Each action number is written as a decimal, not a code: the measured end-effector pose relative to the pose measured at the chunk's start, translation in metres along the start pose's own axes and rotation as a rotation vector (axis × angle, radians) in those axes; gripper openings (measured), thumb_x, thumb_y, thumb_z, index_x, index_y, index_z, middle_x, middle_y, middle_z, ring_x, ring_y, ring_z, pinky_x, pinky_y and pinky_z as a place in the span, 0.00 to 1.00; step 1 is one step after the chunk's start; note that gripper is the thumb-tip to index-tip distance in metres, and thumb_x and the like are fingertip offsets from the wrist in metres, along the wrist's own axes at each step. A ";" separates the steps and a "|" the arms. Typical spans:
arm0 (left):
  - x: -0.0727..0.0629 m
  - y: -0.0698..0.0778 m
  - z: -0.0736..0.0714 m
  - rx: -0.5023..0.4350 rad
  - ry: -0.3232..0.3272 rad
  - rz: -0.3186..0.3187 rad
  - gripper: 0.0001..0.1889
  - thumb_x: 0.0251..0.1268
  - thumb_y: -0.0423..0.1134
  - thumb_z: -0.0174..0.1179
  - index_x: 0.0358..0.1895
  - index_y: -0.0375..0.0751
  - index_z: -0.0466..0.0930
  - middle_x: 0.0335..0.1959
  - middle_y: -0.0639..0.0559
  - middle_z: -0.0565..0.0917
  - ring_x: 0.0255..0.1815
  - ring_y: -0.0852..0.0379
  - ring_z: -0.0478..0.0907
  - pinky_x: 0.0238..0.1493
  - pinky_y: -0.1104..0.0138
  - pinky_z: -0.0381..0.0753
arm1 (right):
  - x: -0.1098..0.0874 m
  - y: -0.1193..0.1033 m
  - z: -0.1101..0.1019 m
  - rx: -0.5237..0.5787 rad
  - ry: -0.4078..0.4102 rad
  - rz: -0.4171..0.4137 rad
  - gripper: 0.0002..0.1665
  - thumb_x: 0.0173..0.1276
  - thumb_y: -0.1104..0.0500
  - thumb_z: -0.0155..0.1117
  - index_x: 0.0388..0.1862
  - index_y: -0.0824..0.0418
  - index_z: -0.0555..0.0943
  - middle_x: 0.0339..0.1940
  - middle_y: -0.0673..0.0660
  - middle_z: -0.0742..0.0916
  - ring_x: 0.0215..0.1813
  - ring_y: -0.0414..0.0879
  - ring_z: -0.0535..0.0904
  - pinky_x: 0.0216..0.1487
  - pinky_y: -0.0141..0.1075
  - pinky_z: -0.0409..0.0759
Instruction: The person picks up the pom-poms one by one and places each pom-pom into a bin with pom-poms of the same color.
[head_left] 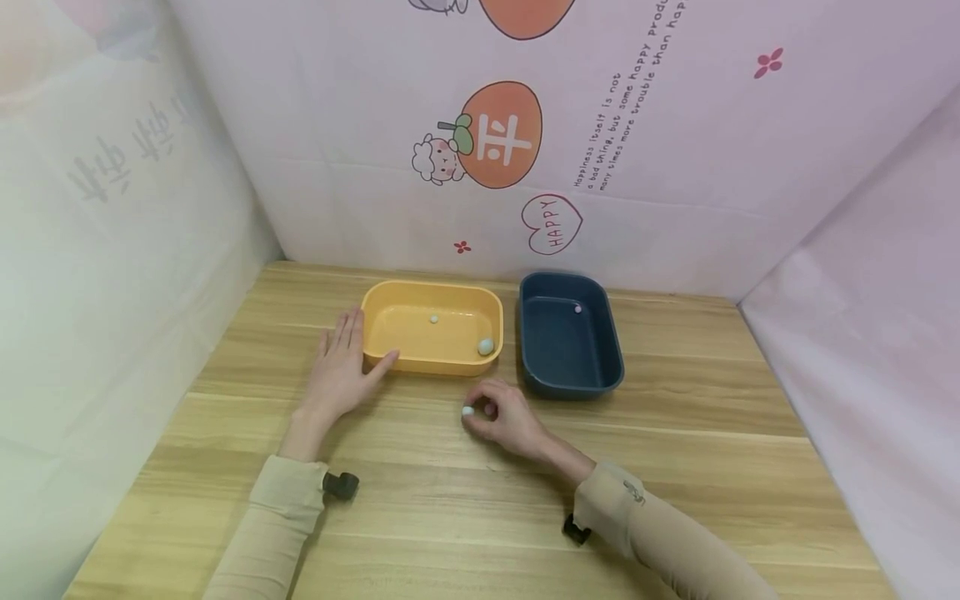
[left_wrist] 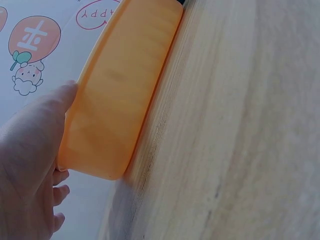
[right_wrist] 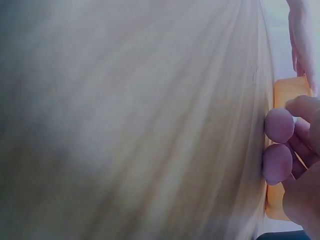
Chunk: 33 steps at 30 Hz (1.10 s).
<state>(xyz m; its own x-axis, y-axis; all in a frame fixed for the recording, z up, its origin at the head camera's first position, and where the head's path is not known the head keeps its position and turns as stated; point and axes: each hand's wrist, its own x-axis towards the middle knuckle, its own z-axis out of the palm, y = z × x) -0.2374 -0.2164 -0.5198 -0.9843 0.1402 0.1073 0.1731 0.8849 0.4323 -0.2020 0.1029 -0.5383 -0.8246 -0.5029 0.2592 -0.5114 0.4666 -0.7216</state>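
Straight fingers of my left hand [head_left: 339, 375] lie along the left end of a yellow plastic container [head_left: 435, 367], and its thumb touches the front rim. That thumb shows against the container's wall [left_wrist: 112, 100] in the left wrist view. In front of the container, my right hand [head_left: 516, 423] pinches a small pale ball [head_left: 467, 411] between thumb and index fingertip, low over the table. A pinkish round shape [head_left: 490, 409] shows inside the curl of this hand. The right wrist view has two such shapes [right_wrist: 279, 125]; I cannot tell whether they are balls or fingertips.
Inside the yellow container are a tiny pale ball [head_left: 433, 319] and a larger pale ball [head_left: 486, 346]. A dark blue container [head_left: 573, 390] stands to its right, with a tiny pink ball [head_left: 577, 309] inside. Printed cloth [head_left: 337, 192] walls the wooden table [head_left: 420, 525] at back and sides.
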 end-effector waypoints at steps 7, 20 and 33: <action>0.001 0.000 0.000 0.002 -0.002 -0.001 0.58 0.82 0.76 0.42 0.90 0.33 0.32 0.93 0.34 0.41 0.95 0.33 0.39 0.92 0.34 0.37 | 0.001 0.005 0.000 0.050 0.092 -0.104 0.08 0.69 0.68 0.77 0.43 0.61 0.87 0.42 0.56 0.89 0.36 0.49 0.81 0.34 0.29 0.82; 0.001 0.001 -0.001 0.006 -0.017 0.000 0.58 0.82 0.76 0.42 0.90 0.33 0.31 0.93 0.34 0.40 0.95 0.33 0.38 0.92 0.34 0.37 | 0.009 -0.017 -0.011 0.079 0.179 -0.058 0.06 0.71 0.71 0.75 0.43 0.63 0.88 0.46 0.60 0.91 0.49 0.60 0.82 0.30 0.31 0.81; 0.001 0.001 0.000 0.010 -0.002 0.006 0.58 0.82 0.75 0.43 0.90 0.32 0.33 0.93 0.34 0.41 0.95 0.33 0.40 0.93 0.36 0.38 | 0.026 -0.029 -0.023 0.042 0.242 -0.045 0.06 0.72 0.66 0.77 0.44 0.60 0.88 0.47 0.56 0.93 0.62 0.56 0.86 0.73 0.56 0.83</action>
<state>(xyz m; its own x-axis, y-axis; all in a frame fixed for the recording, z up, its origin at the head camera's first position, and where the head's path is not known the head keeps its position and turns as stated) -0.2384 -0.2158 -0.5193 -0.9833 0.1465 0.1077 0.1786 0.8884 0.4229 -0.2146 0.0929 -0.4961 -0.8375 -0.3315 0.4345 -0.5429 0.4141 -0.7306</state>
